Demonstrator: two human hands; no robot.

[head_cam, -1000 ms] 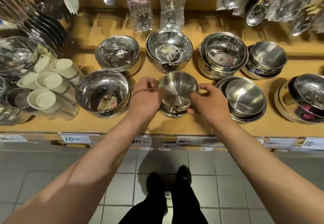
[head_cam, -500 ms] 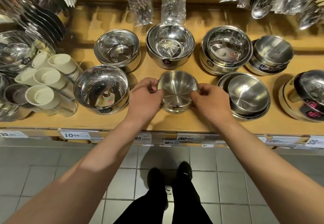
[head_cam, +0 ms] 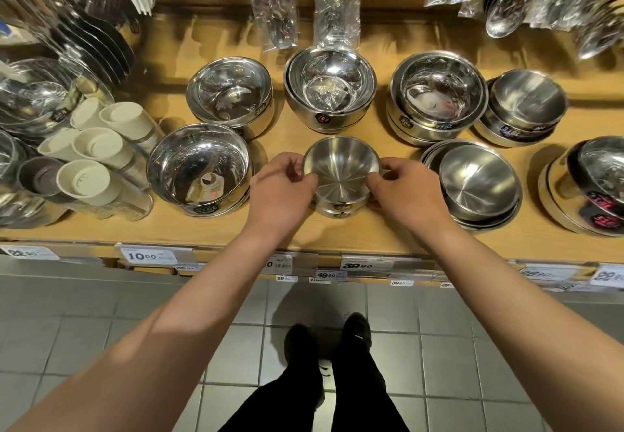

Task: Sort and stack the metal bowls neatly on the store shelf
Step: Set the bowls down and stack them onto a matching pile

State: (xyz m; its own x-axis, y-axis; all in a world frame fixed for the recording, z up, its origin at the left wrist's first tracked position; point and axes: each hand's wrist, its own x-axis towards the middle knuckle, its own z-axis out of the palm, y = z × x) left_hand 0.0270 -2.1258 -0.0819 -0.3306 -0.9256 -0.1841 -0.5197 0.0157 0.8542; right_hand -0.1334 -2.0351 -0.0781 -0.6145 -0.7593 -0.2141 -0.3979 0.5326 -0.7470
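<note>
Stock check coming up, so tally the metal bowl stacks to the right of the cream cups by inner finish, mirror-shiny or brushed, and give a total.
Mirror-shiny stacks: 5
Brushed stacks: 3; the left hand and right hand grip the top bowl of the front middle one.
Total: 8

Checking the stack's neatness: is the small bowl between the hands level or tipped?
Tipped: the small bowl leans toward the camera, showing its whole inside.
</note>
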